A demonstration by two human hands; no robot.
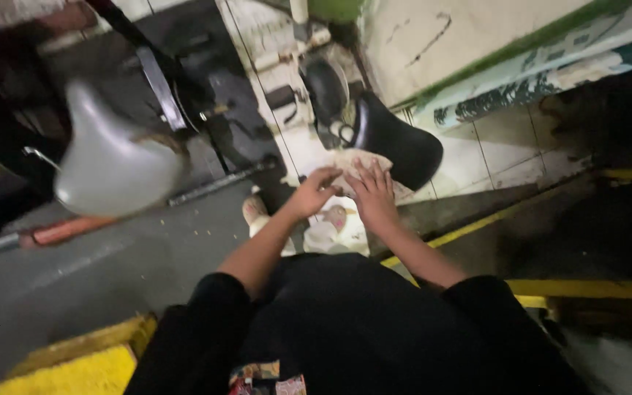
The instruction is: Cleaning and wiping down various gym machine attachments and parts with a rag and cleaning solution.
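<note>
My left hand [314, 192] and my right hand [371, 193] reach forward side by side, both resting on a pale crumpled cloth [345, 167] that lies against the rear of a black bicycle saddle [396, 143]. The left hand's fingers curl over the cloth's left side. The right hand's fingers are spread flat on it. Beyond the saddle a dark wheel or tyre [325, 88] shows. My black sleeves and lap fill the lower middle of the view.
A grey bicycle saddle [107, 164] stands at the left, with a black frame tube [159, 84] behind it. Yellow-edged steps [82, 362] lie at lower left and a yellow rail [587, 289] at right. My sandalled feet [257, 212] stand on grey floor.
</note>
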